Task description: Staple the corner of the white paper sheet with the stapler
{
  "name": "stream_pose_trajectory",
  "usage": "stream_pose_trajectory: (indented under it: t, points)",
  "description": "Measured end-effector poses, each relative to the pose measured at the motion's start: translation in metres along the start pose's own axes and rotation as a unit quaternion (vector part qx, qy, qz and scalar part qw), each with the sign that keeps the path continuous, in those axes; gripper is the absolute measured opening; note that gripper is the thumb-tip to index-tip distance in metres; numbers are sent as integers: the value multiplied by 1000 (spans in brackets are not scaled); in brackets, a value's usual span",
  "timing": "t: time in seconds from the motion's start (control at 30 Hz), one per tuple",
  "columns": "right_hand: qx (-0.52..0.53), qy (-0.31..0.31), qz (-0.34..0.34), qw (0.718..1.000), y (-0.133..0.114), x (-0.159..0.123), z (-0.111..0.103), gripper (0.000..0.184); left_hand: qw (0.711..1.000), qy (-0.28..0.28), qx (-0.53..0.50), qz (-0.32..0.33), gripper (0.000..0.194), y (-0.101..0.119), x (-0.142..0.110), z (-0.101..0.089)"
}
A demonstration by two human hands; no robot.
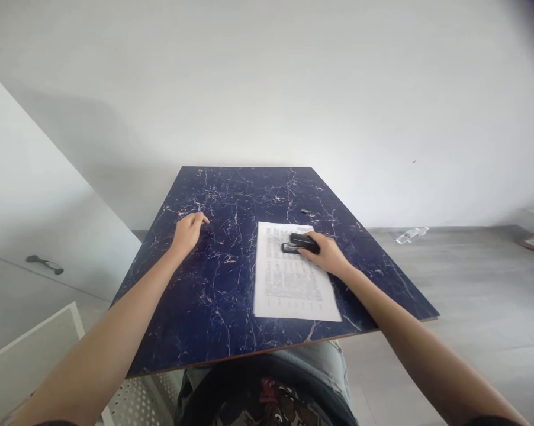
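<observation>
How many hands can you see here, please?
2: the left hand over the left part of the blue table, the right hand holding the black stapler over the paper.

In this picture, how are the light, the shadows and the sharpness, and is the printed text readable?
Head view: soft light, with a broad, faint shadow at the left of the wall; head view: the text on the printed paper is too blurred to read, though the black stapler is recognisable; head view: the top right corner is dark.
</observation>
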State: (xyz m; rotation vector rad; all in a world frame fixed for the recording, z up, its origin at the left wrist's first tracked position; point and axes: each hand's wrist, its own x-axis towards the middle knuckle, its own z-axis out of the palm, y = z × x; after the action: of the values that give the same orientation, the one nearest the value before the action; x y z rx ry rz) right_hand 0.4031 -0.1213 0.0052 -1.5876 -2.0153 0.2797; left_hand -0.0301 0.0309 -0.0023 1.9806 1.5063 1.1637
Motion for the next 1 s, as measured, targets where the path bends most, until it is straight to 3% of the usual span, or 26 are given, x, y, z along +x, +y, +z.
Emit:
stream_pose_trajectory:
  t: [0.17, 0.27, 0.37, 0.43, 0.5, 0.57, 0.67, 0.8, 0.9, 1.0]
  points:
    - [46, -84, -137, 986, -79, 46, 61, 30, 986, 73, -110, -103, 40, -48, 24, -33]
    - [59, -100, -180, 977, -122, 72, 94, 29, 963, 117, -197, -145, 27, -72, 30, -59]
    - [73, -101, -194, 973, -149, 87, 111, 30, 940, 114, -282, -155, 23, -82, 31, -74]
    - [117, -117, -201, 966, -151, 93, 108, 40, 945, 103, -269, -157, 24, -80, 29, -75]
    - [172, -102, -178, 963, -137, 101, 94, 51, 956, 97, -228, -154, 25, -76, 28, -71]
    - [190, -23, -111, 975, -104, 111, 73, 52, 970, 89, -175, -144, 28, -70, 27, -66]
    - [127, 102, 17, 986, -34, 120, 42, 25, 986, 61, -97, -119, 29, -64, 25, -61]
    - [28, 226, 163, 960, 49, 110, 20, 14, 997, 5, 19, -78, 31, -60, 25, -59]
    - [26, 311, 234, 921, 76, 100, 18, 15, 996, -18, 62, -59, 33, -59, 24, -60]
    - [21, 301, 214, 929, 83, 101, 21, 20, 996, -23, 66, -56, 33, -57, 24, -60]
